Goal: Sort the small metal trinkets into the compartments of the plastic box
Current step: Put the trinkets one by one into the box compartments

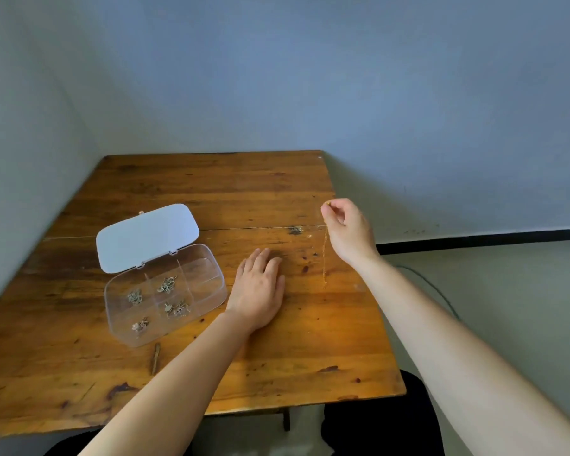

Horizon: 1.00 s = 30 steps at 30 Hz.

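A clear plastic box with its white lid folded open lies on the left of the wooden table. Small metal trinkets sit in the left and middle compartments; the right compartments look empty. My right hand is raised over the table's right edge, pinching the top of a thin gold chain that hangs straight down. My left hand rests flat on the table just right of the box, fingers spread, holding nothing. A small trinket lies on the table beyond it.
A short brown stick lies on the table in front of the box. The table stands in a room corner, with walls at the left and back. A dark cable runs across the floor on the right.
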Each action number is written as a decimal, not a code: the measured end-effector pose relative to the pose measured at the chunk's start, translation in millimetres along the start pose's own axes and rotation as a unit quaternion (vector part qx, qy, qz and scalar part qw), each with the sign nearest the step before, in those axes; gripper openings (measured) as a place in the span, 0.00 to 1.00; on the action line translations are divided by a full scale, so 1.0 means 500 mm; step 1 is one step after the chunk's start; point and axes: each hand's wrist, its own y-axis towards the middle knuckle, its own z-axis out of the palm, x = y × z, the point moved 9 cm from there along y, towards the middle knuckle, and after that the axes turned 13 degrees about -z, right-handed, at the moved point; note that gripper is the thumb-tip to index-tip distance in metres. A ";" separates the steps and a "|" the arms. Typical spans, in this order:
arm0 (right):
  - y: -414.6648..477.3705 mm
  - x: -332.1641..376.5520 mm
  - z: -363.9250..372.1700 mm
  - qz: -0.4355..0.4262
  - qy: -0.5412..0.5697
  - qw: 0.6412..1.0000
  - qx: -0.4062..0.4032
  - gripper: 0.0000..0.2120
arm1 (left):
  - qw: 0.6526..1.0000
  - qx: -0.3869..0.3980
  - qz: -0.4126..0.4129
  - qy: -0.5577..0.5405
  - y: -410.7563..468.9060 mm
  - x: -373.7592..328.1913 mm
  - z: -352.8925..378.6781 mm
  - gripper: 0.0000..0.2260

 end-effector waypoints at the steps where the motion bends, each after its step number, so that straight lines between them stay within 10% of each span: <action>1: 0.029 0.006 0.003 0.002 0.018 1.000 -0.008 0.13 | 1.000 0.002 -0.008 0.007 0.015 0.003 0.006 0.22; 12: 0.208 0.006 0.116 0.051 0.246 0.965 -0.070 0.04 | 0.999 -0.020 -0.045 0.011 0.048 0.029 0.024 0.25; 23: 0.157 -0.139 0.154 0.044 -0.204 0.975 0.081 0.13 | 0.998 -0.019 -0.052 0.011 0.050 0.027 0.022 0.24; 30: 0.121 -0.146 0.152 0.057 -0.203 0.967 0.144 0.20 | 0.998 -0.015 -0.059 0.020 0.051 0.027 0.023 0.25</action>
